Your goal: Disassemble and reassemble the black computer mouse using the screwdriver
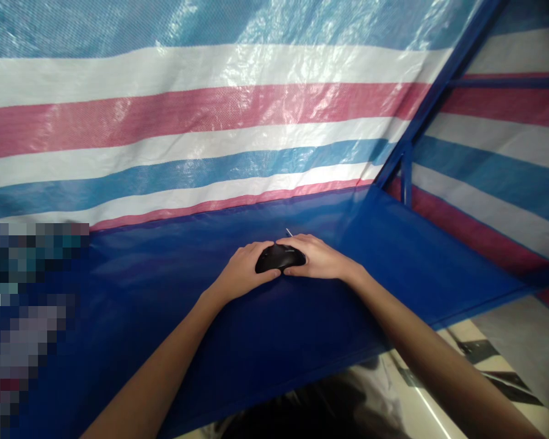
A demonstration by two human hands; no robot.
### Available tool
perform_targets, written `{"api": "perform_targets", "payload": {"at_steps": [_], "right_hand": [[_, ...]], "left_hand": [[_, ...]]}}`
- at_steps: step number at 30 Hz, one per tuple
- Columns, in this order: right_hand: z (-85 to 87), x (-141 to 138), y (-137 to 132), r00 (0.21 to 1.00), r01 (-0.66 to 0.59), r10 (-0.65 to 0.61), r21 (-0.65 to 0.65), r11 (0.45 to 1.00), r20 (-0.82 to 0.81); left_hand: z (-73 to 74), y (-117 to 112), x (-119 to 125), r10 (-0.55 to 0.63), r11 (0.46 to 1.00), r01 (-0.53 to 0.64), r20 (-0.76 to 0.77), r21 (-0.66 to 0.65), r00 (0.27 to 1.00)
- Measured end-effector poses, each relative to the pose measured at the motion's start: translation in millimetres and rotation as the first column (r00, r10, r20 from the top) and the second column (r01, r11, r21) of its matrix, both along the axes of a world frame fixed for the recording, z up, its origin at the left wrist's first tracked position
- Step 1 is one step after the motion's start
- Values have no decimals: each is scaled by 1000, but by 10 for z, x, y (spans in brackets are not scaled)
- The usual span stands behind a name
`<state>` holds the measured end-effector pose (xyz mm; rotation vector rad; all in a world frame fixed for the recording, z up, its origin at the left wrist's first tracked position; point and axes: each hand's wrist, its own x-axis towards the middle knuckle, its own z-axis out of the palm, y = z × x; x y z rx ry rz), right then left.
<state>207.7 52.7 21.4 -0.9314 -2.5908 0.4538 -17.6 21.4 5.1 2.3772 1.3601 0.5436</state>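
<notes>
Grip's two-handed: my left hand [246, 268] and right hand [318, 257] hold a black thing [277, 259] by its ends, on or just above the blue table [421, 256]. Looks light, stiff, slippery-smooth; I'd keep to the rounded ends, thumbs nearside.

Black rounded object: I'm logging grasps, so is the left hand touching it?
Touching: the head view shows the left hand curled around one side of the black rounded object.
</notes>
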Motion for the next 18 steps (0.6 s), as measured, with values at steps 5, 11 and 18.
{"api": "perform_targets", "payload": {"at_steps": [5, 11, 18], "right_hand": [[-16, 7, 17, 1000, -3, 3, 8, 1000, 11], [-23, 14, 20, 1000, 1, -1, 19, 1000, 20], [2, 20, 12, 1000, -10, 10, 11, 1000, 6]], "left_hand": [[-7, 6, 2, 2, 1000, -2, 10, -1, 1000], [12, -5, 7, 1, 1000, -1, -3, 1, 1000], [28, -18, 1, -6, 1000, 6, 12, -3, 1000]]}}
